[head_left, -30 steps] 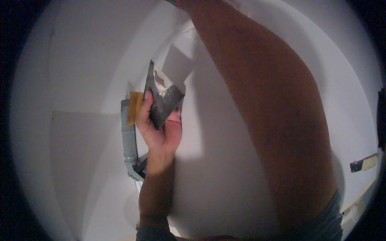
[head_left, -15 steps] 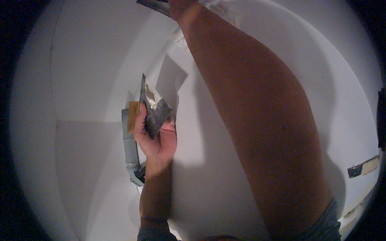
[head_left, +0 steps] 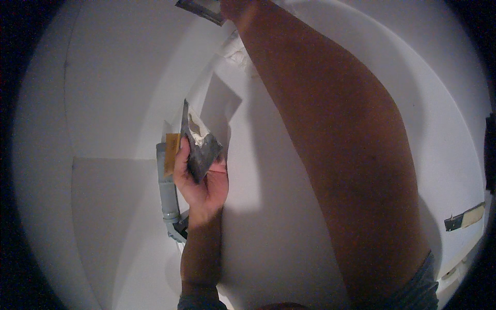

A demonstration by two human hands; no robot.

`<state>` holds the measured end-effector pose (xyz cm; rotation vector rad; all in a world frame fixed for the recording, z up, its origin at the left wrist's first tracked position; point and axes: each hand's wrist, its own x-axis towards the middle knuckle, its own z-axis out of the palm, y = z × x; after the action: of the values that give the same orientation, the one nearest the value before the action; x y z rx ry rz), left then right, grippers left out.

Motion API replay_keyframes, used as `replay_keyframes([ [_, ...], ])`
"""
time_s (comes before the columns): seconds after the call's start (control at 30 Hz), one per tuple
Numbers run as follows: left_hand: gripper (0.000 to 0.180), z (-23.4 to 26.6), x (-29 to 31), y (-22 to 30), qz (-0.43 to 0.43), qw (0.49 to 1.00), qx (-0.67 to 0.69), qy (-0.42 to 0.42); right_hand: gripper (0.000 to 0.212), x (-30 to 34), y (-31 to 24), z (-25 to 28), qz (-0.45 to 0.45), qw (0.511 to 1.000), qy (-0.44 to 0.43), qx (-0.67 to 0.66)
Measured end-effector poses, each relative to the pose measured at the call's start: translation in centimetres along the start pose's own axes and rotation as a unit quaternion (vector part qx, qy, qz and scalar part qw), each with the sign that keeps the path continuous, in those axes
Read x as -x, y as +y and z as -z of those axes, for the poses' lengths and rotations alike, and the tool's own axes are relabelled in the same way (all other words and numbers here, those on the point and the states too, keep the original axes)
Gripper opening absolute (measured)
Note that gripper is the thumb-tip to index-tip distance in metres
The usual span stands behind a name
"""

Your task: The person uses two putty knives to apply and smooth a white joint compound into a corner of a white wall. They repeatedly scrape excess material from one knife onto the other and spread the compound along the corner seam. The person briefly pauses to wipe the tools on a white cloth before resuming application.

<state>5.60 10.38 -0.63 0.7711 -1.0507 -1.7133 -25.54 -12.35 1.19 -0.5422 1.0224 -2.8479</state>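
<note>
My left hand (head_left: 211, 190), near the middle, is closed on a dark grey metal filling knife (head_left: 207, 157), its thumb on the near face. A lump of off-white filler (head_left: 197, 133) clings to the blade's upper part. Reaching across from the lower right, my right arm ends at the top edge of the view. There my right hand (head_left: 233, 9), partly cut off, is closed on another flat, dark-edged filling knife (head_left: 202, 10) by the wall. Just below this hand, a rough white filler patch (head_left: 237, 56) lies along the corner where the white surfaces meet.
Behind my left hand a grey plastic pipe (head_left: 168, 199) runs down to a bend, with a yellow piece (head_left: 171, 155) beside its upper end. White walls (head_left: 113, 93) surround me. At the right edge is a dark and beige strip (head_left: 465, 217).
The right hand's knife shows more at the top edge, and more of the filler patch is in view. My left hand and its knife sit slightly lower in the picture.
</note>
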Motion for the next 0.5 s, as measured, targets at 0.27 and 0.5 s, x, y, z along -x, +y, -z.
replay_keyframes([
  [0.27, 0.018, 0.2, -0.1, -0.1, 0.001, 1.0, 0.007, -0.002, 0.031, -0.7, -0.2, 0.3, 0.01, 0.995, -0.032, 0.092],
  [0.5, 0.019, 0.5, 0.0, 0.1, -0.005, 1.0, 0.012, -0.006, 0.028, -0.9, -0.7, 0.7, 0.025, 0.976, -0.067, 0.204],
])
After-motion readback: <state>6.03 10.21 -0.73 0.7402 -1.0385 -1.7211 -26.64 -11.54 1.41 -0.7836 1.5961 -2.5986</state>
